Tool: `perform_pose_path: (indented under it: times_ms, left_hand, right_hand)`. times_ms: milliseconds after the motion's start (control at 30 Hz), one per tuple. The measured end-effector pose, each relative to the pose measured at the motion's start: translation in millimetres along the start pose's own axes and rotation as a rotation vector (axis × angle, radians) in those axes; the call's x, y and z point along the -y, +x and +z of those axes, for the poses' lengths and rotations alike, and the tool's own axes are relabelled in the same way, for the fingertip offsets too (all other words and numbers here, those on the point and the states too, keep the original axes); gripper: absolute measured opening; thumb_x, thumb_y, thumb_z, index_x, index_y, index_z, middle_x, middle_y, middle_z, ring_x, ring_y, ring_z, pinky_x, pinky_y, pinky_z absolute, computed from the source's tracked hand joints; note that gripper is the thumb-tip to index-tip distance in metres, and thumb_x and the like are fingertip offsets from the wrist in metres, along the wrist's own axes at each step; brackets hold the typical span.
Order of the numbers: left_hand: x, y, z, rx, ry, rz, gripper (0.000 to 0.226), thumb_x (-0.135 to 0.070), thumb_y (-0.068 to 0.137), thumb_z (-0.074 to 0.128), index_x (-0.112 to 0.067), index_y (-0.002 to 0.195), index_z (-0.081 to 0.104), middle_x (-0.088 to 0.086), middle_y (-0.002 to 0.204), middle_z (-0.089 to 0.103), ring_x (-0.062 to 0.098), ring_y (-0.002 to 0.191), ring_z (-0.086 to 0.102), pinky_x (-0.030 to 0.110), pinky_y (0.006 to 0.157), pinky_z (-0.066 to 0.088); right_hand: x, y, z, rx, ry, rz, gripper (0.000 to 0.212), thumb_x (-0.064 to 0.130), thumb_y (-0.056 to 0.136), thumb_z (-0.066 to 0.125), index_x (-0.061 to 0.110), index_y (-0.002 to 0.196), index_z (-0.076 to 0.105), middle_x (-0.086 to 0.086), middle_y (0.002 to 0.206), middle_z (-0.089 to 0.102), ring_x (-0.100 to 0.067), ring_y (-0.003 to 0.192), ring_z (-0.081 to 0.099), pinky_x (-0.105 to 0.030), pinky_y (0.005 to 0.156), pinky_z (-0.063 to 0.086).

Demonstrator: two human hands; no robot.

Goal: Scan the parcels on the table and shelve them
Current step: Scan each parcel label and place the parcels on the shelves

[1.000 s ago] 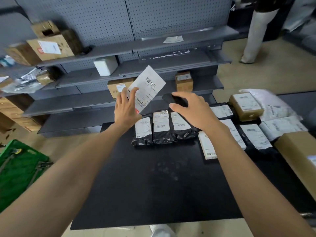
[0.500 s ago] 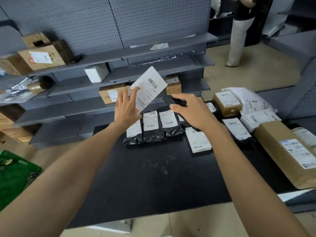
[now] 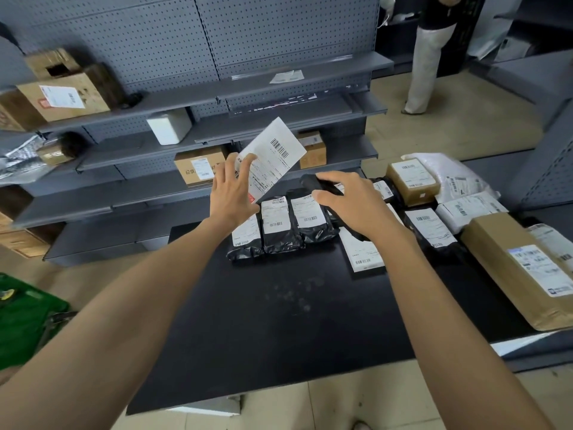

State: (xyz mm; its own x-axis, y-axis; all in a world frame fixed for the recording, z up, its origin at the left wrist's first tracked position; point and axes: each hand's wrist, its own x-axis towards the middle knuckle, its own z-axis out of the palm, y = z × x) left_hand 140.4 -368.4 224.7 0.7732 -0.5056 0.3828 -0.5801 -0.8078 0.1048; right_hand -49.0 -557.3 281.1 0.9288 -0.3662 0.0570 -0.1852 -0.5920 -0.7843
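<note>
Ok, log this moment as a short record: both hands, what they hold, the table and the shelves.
left hand: holds up a flat white parcel with a barcode label, above the table
right hand: grips a black handheld scanner just below that parcel
table: black flat tabletop; row of black plastic bags with white labels, long brown cardboard box at right
shelves: grey metal shelving behind; white rectangular box on it

My right hand covers most of the scanner; only its black nose shows. My left hand hides the lower corner of the white parcel. Print on the labels is too small to read. The long box and green crate run off the edges. A person is cut off at the top.
</note>
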Motion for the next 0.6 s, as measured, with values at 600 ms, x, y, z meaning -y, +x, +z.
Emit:
perform_pose_path:
  times_ms: [600]
  left_hand:
    - [-69,-42,59,0.382,-0.274,0.430,0.102,-0.024,0.060,0.081,-0.032,0.144,0.024,0.004,0.149,0.024,0.033,0.135,0.024,0.049,0.082,0.053]
  right_hand:
    - [-48,-120,17,-0.265,0.026,0.408,0.049,0.046,0.094,0.062,0.038,0.141,0.053,0.005,0.143,0.055,-0.021,0.129,0.051,-0.042,0.106,0.043]
